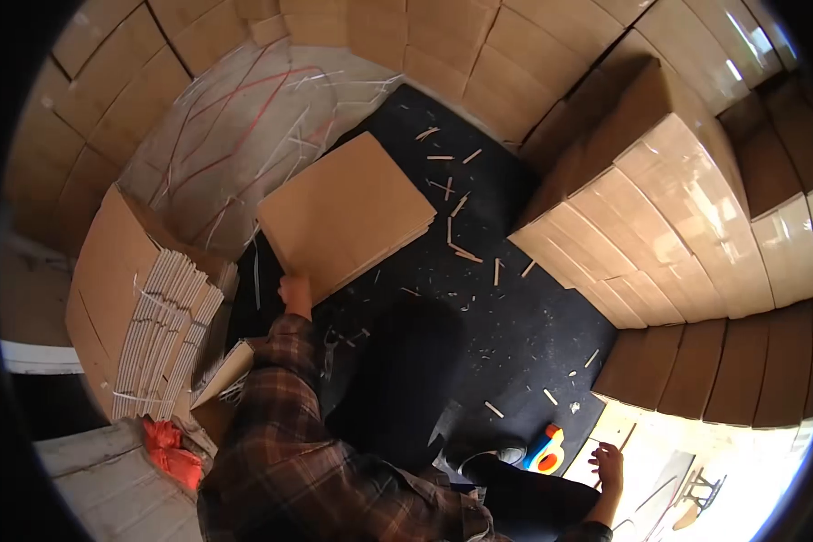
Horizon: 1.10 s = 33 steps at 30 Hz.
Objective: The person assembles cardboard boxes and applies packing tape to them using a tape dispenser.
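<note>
A flat stack of brown cardboard sheets [348, 212] lies on the black floor mat. My left hand [295, 294] is at the stack's near left corner, its fingers closed on the edge of the cardboard. Over at the lower right, my right hand [608, 465] is held out over a pale surface with its fingers apart and nothing in it. A blue, white and orange tape dispenser [546, 450] rests on the mat to the left of my right hand.
Bundled folded cardboard [165, 334] stands at the left, near a red cloth [173, 454]. Stacked boxes [650, 226] rise on the right and along the back. Cardboard scraps [450, 230] and loose straps [257, 108] litter the floor.
</note>
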Motion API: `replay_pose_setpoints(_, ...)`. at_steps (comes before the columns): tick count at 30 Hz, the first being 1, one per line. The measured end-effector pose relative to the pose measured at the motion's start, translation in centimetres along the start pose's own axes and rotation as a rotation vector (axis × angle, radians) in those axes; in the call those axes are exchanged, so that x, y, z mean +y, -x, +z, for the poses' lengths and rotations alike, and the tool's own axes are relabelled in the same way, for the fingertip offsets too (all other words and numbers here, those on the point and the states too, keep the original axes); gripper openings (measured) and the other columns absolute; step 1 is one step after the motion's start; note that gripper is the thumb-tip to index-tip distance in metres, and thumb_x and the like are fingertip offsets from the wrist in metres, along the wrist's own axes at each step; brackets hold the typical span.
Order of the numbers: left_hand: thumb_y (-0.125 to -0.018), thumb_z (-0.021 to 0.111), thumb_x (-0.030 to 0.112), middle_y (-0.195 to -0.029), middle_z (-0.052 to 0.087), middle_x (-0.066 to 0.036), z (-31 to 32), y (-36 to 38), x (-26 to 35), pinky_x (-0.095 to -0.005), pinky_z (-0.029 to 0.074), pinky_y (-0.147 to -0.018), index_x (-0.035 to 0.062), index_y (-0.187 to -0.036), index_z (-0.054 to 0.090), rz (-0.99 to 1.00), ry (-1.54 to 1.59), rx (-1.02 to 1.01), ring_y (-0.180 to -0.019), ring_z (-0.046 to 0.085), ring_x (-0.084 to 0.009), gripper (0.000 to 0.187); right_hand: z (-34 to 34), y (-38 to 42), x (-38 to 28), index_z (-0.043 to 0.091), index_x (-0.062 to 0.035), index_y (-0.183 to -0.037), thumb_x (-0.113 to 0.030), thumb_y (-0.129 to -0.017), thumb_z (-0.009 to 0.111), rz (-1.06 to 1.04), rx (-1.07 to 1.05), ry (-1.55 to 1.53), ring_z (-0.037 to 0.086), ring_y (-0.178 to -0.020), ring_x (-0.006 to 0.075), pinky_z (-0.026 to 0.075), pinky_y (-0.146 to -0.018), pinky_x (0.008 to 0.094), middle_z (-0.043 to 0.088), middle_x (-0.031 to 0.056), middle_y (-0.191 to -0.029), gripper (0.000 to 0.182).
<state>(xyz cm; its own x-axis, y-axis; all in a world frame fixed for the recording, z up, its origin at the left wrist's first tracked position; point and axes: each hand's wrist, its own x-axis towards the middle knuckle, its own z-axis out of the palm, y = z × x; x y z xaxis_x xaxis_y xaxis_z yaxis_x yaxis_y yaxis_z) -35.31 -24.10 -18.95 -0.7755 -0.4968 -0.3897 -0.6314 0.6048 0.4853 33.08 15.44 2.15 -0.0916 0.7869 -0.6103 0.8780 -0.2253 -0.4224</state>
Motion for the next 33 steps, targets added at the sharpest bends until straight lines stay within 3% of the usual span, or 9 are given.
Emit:
replay_pose_setpoints(3,-0.082,0.063,0.048,-0.11,0.064,-0.023,3.2,-5.4,-6.3,-0.0484,0.048,-0.083,-0.0036,-0.11,0.062,0.257,-0.1,-0.322,-0.093,0.062,-0.0421,0.059,0.3,-0.4,-1.1,0.055,0.0052,-0.12,-0.014,-0.082,0.055,0.079,-0.014,0.068,0.069,-0.072,0.0233,0.053,-0.053,0.0328,0.068,0.0182,-0.091,0.043)
replay_pose_setpoints(9,-0.069,0.083,0.018,-0.083,0.067,-0.017,7.6,-6.0,-7.5,-0.0434,0.05,-0.062,-0.0072,-0.085,0.065,0.205,0.175,0.145,-0.076,0.066,-0.0321,0.035,0.8,-1.6,-0.8,0.056,0.0036,-0.121,-0.018,-0.088,0.053,0.098,-0.04,0.149,0.071,-0.073,0.026,0.055,-0.05,0.0333,0.069,0.0186,-0.091,0.039)
replay_pose_setpoints(11,-0.068,0.083,0.017,-0.086,0.069,-0.018,5.8,-5.9,-6.9,-0.0413,0.053,-0.066,-0.0091,-0.087,0.065,0.019,0.51,-0.283,-0.081,0.068,-0.0325,0.036,0.9,-1.9,-0.7,0.055,0.0035,-0.121,-0.019,-0.09,0.052,0.098,-0.073,0.156,0.071,-0.073,0.0261,0.055,-0.051,0.0335,0.069,0.0186,-0.092,0.039)
replay_pose_setpoints(13,-0.067,0.084,0.013,-0.084,0.07,-0.016,5.1,-5.1,-5.8,-0.0394,0.054,-0.063,-0.0077,-0.086,0.066,-0.107,0.499,-0.216,-0.079,0.069,-0.0281,0.033,1.2,-2.2,-0.8,0.054,0.0035,-0.121,-0.019,-0.091,0.053,0.123,-0.078,0.17,0.071,-0.073,0.0269,0.055,-0.051,0.0341,0.068,0.0192,-0.093,0.038)
replay_pose_setpoints(15,-0.07,0.082,0.017,-0.083,0.07,-0.017,5.6,-5.4,-7.1,-0.0392,0.054,-0.066,-0.008,-0.086,0.067,-0.005,0.4,-0.091,-0.079,0.069,-0.0292,0.033,1.1,-2.4,-0.8,0.054,0.0032,-0.122,-0.019,-0.091,0.053,0.141,-0.084,0.15,0.07,-0.072,0.0272,0.054,-0.05,0.0334,0.068,0.0199,-0.092,0.038)
replay_pose_setpoints(17,-0.072,0.08,0.022,-0.085,0.07,-0.018,6.1,-5.6,-8.7,-0.0384,0.053,-0.069,-0.0064,-0.091,0.068,0.305,-0.366,0.064,-0.078,0.069,-0.0304,0.037,1.1,-2.7,-0.5,0.053,0.0029,-0.122,-0.018,-0.091,0.052,0.146,-0.089,0.143,0.07,-0.071,0.0272,0.054,-0.049,0.0329,0.068,0.0198,-0.092,0.038)
replay_pose_setpoints(20,-0.078,0.075,0.027,-0.075,0.067,-0.007,6.7,-2.0,-10.8,-0.0398,0.051,-0.062,0.008,-0.087,0.07,-0.056,0.204,-0.078,-0.076,0.066,-0.0237,0.021,0.6,-2.8,-0.1,0.053,0.0026,-0.123,-0.017,-0.091,0.051,0.152,-0.098,0.124,0.07,-0.07,0.0269,0.054,-0.049,0.0323,0.068,0.0197,-0.091,0.037)
replay_pose_setpoints(26,-0.082,0.074,0.023,-0.075,0.06,-0.002,4.3,1.1,-8.4,-0.035,0.051,-0.06,0.0123,-0.089,0.06,-0.436,0.738,-0.345,-0.067,0.06,-0.0176,0.019,0.3,-3.0,0.0,0.051,0.0031,-0.124,-0.017,-0.092,0.05,0.16,-0.117,0.123,0.07,-0.07,0.0265,0.053,-0.048,0.0317,0.068,0.0194,-0.089,0.038)
replay_pose_setpoints(33,-0.082,0.076,0.029,-0.077,0.062,-0.003,5.7,2.7,-6.6,-0.0339,0.053,-0.062,0.0102,-0.089,0.06,-0.577,1.204,-0.498,-0.072,0.063,-0.0196,0.026,1.2,-2.0,-2.4,0.055,0.0051,-0.121,-0.017,-0.09,0.051,0.138,-0.078,0.113,0.069,-0.069,0.0248,0.054,-0.053,0.0323,0.068,0.0189,-0.086,0.038)
